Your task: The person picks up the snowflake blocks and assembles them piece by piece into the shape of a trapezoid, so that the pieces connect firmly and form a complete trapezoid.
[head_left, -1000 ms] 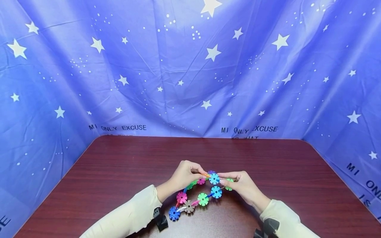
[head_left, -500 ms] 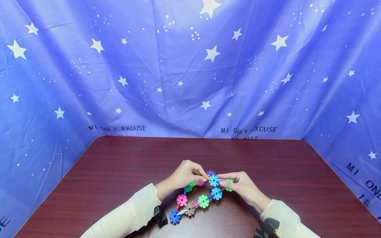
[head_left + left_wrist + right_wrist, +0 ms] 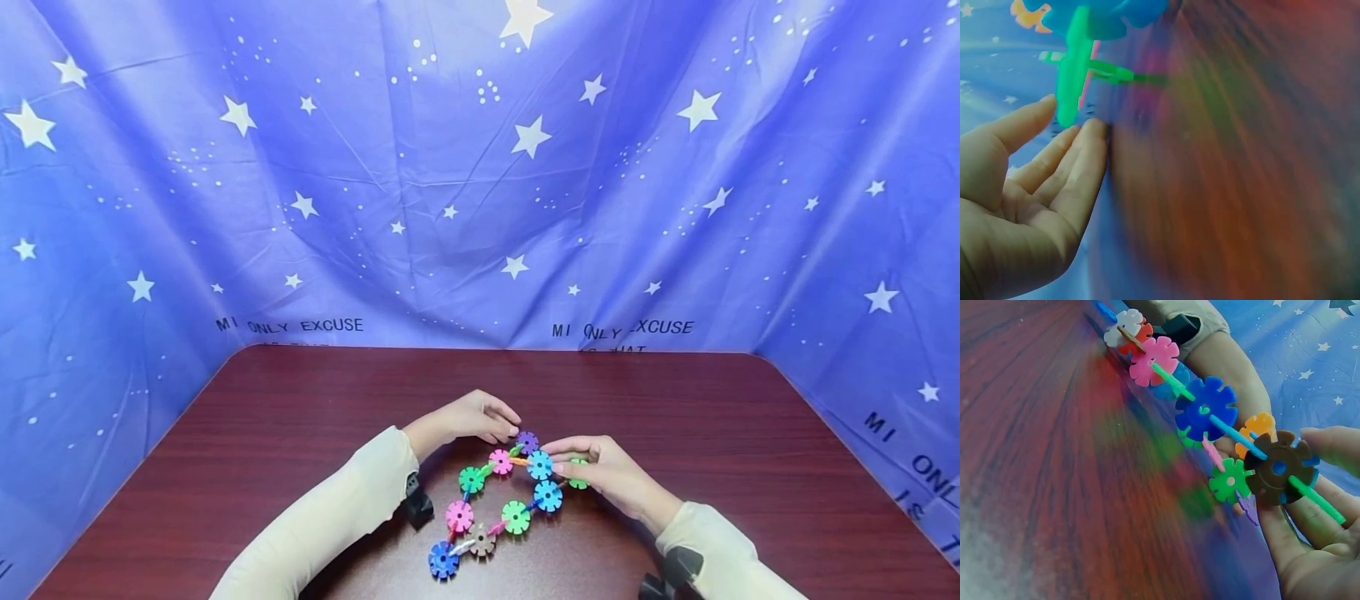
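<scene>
Notched plastic snowflake discs are slotted together into a chain bent like a loop. In the head view it includes a purple disc (image 3: 527, 442), a pink disc (image 3: 501, 461), a light blue disc (image 3: 540, 465) and a dark blue disc (image 3: 443, 560) at the near end. My right hand (image 3: 621, 477) pinches the chain by the light blue disc; its wrist view shows a brown disc (image 3: 1280, 467) between thumb and fingers. Beside the purple disc is my left hand (image 3: 476, 417), fingers loosely bent. In the left wrist view, its thumb and fingers are apart beneath an edge-on green disc (image 3: 1072, 75).
A dark red wooden table (image 3: 360, 383) lies under the chain. Behind it hangs a blue curtain (image 3: 450, 167) with white stars and printed lettering. Black wrist devices sit at both cream sleeves (image 3: 337, 492).
My left hand has let go of the orange disc and moved up and away, to beside the purple disc. The chain has sunk slightly; my right hand keeps its hold.
</scene>
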Motion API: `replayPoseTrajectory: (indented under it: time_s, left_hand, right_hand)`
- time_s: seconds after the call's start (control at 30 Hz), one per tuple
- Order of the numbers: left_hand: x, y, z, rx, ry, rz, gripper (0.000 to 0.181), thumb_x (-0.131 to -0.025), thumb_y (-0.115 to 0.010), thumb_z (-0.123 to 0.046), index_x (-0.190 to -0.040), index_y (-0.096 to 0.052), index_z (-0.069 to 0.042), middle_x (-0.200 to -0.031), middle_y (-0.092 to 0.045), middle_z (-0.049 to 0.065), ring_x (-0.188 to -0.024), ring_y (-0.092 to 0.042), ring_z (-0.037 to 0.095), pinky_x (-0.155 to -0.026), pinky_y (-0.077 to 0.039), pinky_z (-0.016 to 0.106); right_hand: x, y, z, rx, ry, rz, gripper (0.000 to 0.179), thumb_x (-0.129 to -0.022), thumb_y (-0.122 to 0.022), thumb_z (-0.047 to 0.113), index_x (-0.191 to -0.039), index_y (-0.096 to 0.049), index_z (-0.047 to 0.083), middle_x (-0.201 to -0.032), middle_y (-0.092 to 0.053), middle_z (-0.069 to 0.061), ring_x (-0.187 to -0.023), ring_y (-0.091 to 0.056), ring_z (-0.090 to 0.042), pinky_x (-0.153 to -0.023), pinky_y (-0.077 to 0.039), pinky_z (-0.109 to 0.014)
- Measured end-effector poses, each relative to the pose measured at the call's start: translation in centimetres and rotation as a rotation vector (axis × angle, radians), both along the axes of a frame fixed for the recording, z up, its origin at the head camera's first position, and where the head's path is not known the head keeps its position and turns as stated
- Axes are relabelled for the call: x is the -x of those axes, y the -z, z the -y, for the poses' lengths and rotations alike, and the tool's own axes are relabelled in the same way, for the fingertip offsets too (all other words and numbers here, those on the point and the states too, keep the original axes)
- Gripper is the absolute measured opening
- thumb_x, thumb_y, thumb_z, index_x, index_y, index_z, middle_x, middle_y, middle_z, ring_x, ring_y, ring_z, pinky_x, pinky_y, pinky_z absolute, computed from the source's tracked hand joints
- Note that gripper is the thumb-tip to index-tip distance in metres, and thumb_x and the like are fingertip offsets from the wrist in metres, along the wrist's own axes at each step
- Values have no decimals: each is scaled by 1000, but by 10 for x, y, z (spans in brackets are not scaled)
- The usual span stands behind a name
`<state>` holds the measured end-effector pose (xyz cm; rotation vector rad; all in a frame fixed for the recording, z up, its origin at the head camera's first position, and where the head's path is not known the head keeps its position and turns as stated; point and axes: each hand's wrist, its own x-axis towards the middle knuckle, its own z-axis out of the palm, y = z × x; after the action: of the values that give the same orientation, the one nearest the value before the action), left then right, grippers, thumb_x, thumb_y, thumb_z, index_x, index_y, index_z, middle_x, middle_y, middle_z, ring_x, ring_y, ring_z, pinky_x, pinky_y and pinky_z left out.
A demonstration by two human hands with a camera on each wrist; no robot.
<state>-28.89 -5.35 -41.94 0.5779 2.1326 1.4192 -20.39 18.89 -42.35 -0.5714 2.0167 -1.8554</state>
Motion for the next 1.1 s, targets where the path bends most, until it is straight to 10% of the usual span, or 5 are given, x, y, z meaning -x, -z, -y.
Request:
replayPoseTrajectory:
  time_s: [0.53,0.83,1.1]
  left_hand:
    - [-7,3,-3,-60,-102,91,21,-83,-67,0,-102,-69,7,-87,-71,16,-66,-63,10,-66,-57,30]
    - [-17,4,9,-134,-164,113,26,-80,-66,0,-104,-68,9,-79,-70,6,-69,-64,11,-68,-57,31]
    - [-25,7,15,-180,-168,134,29,-79,-64,-1,-106,-66,10,-74,-67,1,-66,-62,10,-64,-56,28]
  right_hand:
    - [8,-3,11,-62,-10,61,38,-89,-64,13,-113,-57,-17,-90,-70,-1,-82,-63,-7,-73,-52,-24]
    - [13,-12,20,-394,-56,-70,29,-83,-72,29,-97,-72,3,-64,-63,2,-60,-49,-6,-59,-44,-23]
    - [12,-8,23,-369,-5,-144,24,-85,-70,23,-94,-73,1,-67,-67,-4,-51,-41,-3,-48,-34,-19]
